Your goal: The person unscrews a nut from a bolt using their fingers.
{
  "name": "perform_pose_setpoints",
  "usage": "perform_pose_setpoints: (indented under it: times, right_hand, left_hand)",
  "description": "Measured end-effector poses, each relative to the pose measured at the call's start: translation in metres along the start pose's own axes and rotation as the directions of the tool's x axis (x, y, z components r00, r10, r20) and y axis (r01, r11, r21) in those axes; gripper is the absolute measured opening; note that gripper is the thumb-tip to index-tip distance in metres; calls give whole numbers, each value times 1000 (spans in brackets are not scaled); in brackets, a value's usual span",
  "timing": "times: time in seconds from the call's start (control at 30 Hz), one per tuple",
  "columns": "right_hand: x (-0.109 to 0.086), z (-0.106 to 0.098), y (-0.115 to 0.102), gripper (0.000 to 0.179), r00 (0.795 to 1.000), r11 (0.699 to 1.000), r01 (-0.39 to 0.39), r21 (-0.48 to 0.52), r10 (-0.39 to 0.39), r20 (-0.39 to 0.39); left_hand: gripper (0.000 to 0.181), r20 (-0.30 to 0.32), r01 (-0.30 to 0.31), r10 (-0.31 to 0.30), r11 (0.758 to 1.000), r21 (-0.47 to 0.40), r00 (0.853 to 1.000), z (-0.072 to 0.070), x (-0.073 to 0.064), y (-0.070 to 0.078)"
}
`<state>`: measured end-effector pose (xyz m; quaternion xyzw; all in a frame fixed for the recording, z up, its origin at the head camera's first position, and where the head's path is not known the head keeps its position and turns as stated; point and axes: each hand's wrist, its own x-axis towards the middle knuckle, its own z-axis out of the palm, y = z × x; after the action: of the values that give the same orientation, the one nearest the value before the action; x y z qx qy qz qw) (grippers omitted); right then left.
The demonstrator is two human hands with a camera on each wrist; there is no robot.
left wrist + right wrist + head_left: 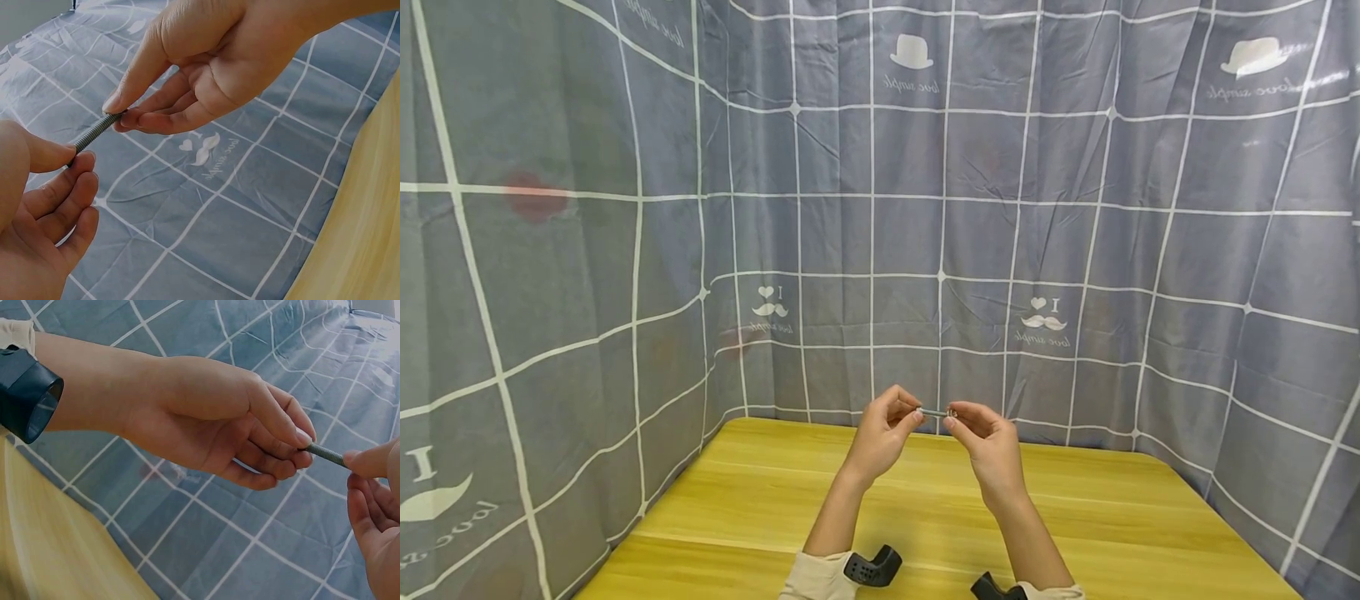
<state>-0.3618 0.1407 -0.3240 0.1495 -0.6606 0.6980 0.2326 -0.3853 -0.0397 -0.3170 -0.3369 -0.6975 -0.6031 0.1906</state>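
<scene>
A thin grey threaded rod (pixel 934 412) is held level between both hands, above the far part of the table. My left hand (pixel 880 437) pinches one end of it between thumb and fingertips. The opposite end sits in the pinch of my right hand (pixel 997 457). In the left wrist view the ridged middle of the rod (pixel 94 134) shows between the two thumbs, while fingertips cover its ends. From the right wrist, the left hand (pixel 212 419) appears with its other fingers loosely bent below the rod (pixel 327 455).
Beneath the hands lies a yellow wood-grain table (pixel 760 508) with rounded far corners. Grey curtains (pixel 985 233) with white grid lines hang behind it and along both sides. Black wrist devices (pixel 874 567) are worn at the beige cuffs.
</scene>
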Motion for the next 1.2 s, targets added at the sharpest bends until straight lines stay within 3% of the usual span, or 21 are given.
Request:
perform_pose_setpoints:
  times: [0.17, 0.57, 0.9, 1.0, 1.2]
  right_hand:
    - [1, -1, 1, 25, 1000, 999, -26, -20, 26, 8]
    - [1, -6, 6, 24, 999, 993, -28, -116, 32, 32]
    - [6, -24, 20, 22, 997, 970, -72, -233, 72, -11]
    - [8, -33, 21, 23, 997, 960, -82, -269, 81, -13]
    - [6, -52, 23, 27, 993, 948, -119, -294, 111, -45]
  left_hand:
    - [5, 18, 7, -7, 1000, 17, 1000, -2, -1, 7]
    - [4, -9, 15, -16, 1000, -7, 1000, -10, -3, -16]
    - [7, -7, 81, -81, 996, 23, 997, -21, -9, -30]
    - [6, -25, 91, -91, 996, 23, 996, -24, -10, -37]
    - [4, -77, 171, -169, 985, 17, 983, -32, -21, -48]
